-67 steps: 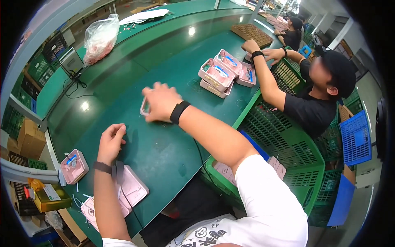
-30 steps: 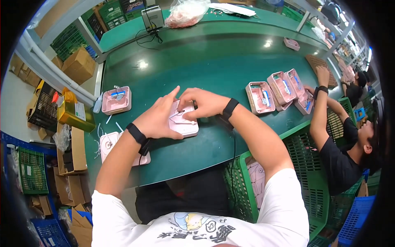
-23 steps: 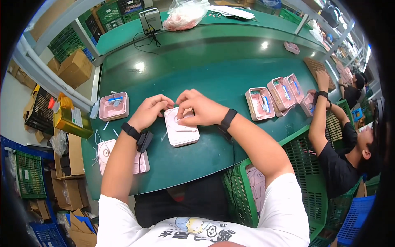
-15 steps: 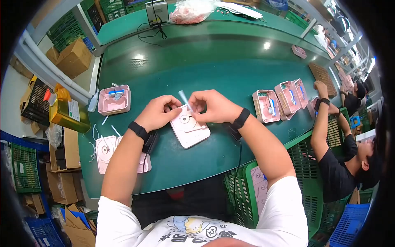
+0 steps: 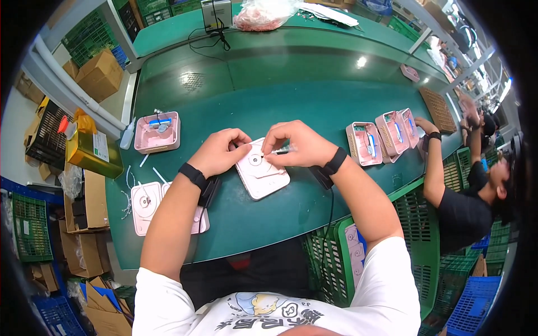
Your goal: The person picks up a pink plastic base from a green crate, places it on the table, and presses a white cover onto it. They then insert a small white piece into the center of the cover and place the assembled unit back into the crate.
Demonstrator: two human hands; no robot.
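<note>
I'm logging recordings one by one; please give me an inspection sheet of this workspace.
Surface: green worktop with glare spots; open pink boxes left and right.
Job's things: pink panel in front of the person.
Clutter: white strips at left.
Grips: left grip at the panel's upper-left corner; right grip over its upper right, slim pale piece by its fingers.
Cables: dark cables at both wrists.
Surroundings: co-worker, green crate right; yellow can left.

So a squarish pink plastic panel [image 5: 262,183] is set on the flat green tabletop [image 5: 263,224], rectangular pink plastic boxes [image 5: 367,163] are clustered right, another box [image 5: 158,149] is parked left, and a clear plastic bag [image 5: 266,15] is stuck behind.
</note>
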